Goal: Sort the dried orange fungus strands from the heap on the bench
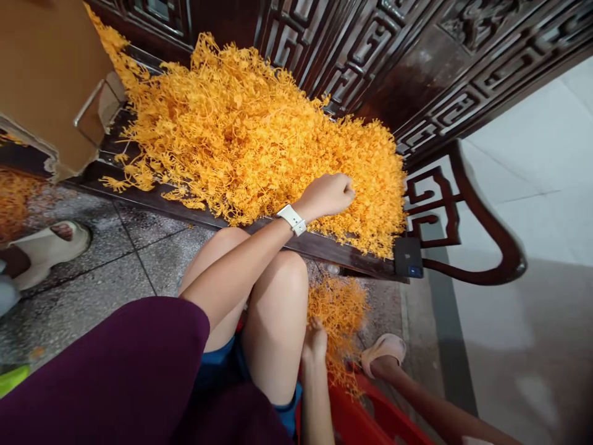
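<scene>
One fisted left hand [327, 194] is over our fluffy yellow-orange heap [259, 130], presumably raised for reach. We cannot tell the right hand's [315, 340] grip.

Dark wooden bench [352, 256] bearing heaped yellow-orange artificial sprigs [259, 123] beneath and around the fingers [346, 185] of the left hand [324, 194]; small black device [407, 256] to their right, cardboard box [46, 68] well left.

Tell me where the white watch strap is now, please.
In the head view, the white watch strap is near the middle, worn just behind the left hand, by the front edge of the yellow heap.
</scene>
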The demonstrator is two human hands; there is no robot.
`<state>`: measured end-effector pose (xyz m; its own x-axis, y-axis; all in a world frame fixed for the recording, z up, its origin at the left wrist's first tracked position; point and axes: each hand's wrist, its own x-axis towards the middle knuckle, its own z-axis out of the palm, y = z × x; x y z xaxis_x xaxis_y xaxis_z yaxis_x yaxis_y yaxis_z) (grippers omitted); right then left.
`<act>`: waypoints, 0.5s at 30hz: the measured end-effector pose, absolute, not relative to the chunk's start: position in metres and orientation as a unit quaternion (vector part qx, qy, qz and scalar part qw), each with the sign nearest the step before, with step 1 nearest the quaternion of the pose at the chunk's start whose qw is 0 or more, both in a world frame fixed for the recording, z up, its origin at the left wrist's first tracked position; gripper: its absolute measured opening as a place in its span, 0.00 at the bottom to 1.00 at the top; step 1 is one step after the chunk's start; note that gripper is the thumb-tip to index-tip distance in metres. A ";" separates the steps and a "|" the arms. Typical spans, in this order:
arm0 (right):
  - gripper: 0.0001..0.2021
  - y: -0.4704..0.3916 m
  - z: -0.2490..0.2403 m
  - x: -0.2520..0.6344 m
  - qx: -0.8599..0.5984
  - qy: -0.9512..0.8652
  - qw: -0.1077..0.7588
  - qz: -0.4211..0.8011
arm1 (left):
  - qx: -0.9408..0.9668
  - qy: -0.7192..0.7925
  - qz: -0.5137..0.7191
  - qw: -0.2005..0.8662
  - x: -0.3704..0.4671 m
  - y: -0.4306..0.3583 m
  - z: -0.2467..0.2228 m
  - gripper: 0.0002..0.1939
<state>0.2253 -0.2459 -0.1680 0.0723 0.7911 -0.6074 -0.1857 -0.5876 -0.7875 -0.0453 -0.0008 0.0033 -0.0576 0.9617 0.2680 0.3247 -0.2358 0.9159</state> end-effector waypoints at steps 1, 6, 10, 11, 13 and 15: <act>0.15 -0.233 -0.166 0.226 -0.623 -0.234 0.414 0.621 | 0.605 0.531 0.504 0.313 -0.049 -0.005 0.003 0.15; 0.09 -0.189 -0.140 0.223 -0.606 -0.189 0.480 0.606 | 0.603 0.574 0.475 0.285 -0.094 -0.033 0.012 0.11; 0.12 -0.189 -0.115 0.192 -0.591 -0.207 0.479 0.615 | 0.566 0.573 0.526 0.272 -0.172 -0.039 0.018 0.11; 0.13 -0.187 -0.107 0.180 -0.583 -0.218 0.485 0.614 | 0.552 0.572 0.541 0.276 -0.193 -0.039 0.015 0.12; 0.12 -0.174 -0.088 0.150 -0.558 -0.283 0.503 0.597 | 0.541 0.592 0.527 0.282 -0.230 -0.041 0.005 0.14; 0.09 -0.150 -0.064 0.113 -0.510 -0.435 0.499 0.550 | 0.559 0.624 0.466 0.284 -0.253 -0.047 -0.008 0.15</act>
<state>0.1130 -0.1503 -0.0642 0.0169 0.9917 -0.1272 -0.1055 -0.1247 -0.9866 -0.2527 -0.0472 -0.0076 -0.2131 0.9626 0.1670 0.4322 -0.0604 0.8998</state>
